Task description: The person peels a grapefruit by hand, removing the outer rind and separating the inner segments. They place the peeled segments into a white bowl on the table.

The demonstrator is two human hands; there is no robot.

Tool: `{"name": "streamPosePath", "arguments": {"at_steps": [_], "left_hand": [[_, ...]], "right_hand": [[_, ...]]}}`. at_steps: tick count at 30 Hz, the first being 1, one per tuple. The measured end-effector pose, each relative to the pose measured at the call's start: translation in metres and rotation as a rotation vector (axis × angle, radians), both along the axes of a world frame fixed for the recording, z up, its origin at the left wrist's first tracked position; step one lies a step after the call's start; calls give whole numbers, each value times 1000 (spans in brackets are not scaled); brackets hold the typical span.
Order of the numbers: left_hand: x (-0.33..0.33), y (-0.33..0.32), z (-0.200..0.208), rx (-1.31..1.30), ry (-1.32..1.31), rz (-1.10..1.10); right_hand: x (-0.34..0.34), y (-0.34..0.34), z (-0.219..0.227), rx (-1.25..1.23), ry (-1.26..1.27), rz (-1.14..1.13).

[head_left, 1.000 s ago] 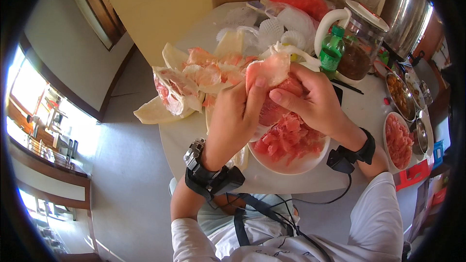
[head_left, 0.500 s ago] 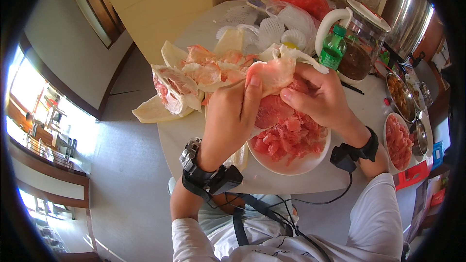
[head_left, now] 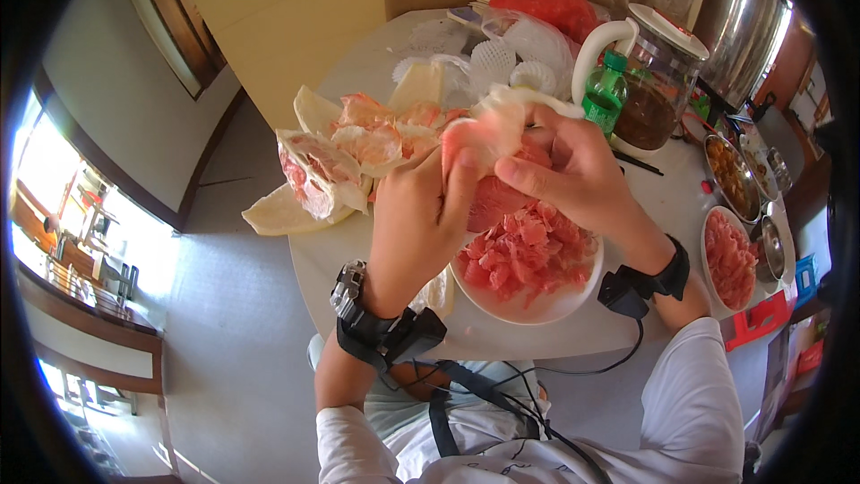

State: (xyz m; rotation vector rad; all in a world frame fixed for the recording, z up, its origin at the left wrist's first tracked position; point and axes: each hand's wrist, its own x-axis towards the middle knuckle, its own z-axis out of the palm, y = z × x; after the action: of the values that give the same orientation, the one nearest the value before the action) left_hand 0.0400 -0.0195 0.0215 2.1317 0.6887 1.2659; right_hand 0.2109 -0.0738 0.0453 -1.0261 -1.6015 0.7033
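Nearest stood a white round plate (head_left: 502,305) heaped with pink fruit flesh. Above it, the left hand (head_left: 417,224) and right hand (head_left: 578,175) both had fingers closed around a pale-skinned pink pomelo segment (head_left: 488,139). Beyond lay a pile of peeled rinds (head_left: 345,157) on the white table (head_left: 376,63).

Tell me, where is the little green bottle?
In the head view, the green bottle stands upright at the table's far right, just beyond the right hand, beside the white-handled glass kettle.
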Motion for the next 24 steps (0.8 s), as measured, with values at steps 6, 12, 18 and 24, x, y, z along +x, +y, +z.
{"name": "streamPosePath", "arguments": {"at_steps": [6,12,18,24], "left_hand": [[0,-2,-2,-139,-140,-129],[-5,4,0,-54,23,-89],[4,-2,-2,-21,-163,132],[-18,22,17,-113,-526,216]], "right_hand": [[-6,-4,-3,20,-82,-33],[-5,-2,-10,57,-110,-56],[-13,0,-19,210,-50,-191],[3,-9,2,19,116,-226]]}}
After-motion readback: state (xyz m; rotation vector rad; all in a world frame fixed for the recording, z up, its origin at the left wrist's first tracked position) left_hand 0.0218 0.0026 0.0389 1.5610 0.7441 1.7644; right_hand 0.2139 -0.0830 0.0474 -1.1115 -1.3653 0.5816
